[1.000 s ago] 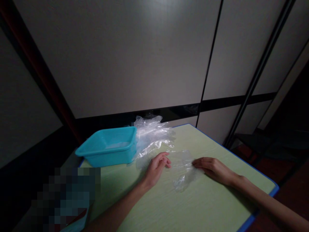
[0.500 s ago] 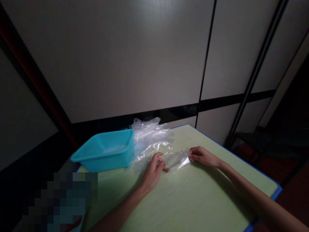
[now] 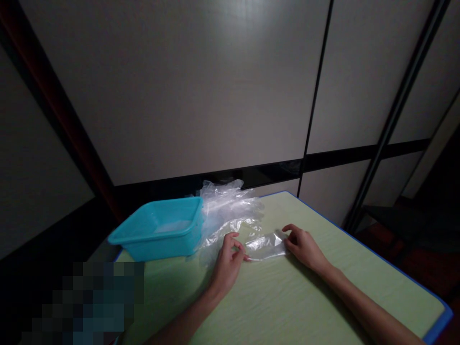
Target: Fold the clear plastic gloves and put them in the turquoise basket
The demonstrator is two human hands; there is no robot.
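A small folded piece of clear plastic film (image 3: pixel 266 245) lies flat on the pale green table (image 3: pixel 287 306). My left hand (image 3: pixel 227 263) pinches its left end with curled fingers. At its right end my right hand (image 3: pixel 304 247) presses down with the fingertips. Just behind my hands a loose heap of clear plastic sheets (image 3: pixel 226 211) rests against a turquoise plastic tub (image 3: pixel 161 234).
The tub stands at the table's far left corner, with something pale lying inside it. The table has a blue edge (image 3: pixel 436 322) on the right and far sides. A panelled wall (image 3: pixel 215 96) rises close behind. A blurred patch (image 3: pixel 82 302) covers the lower left.
The crumpled film that lay spread between my hands is now folded into a narrow flat strip. My right hand moved left and away from me; my left hand stayed by the film's left end.
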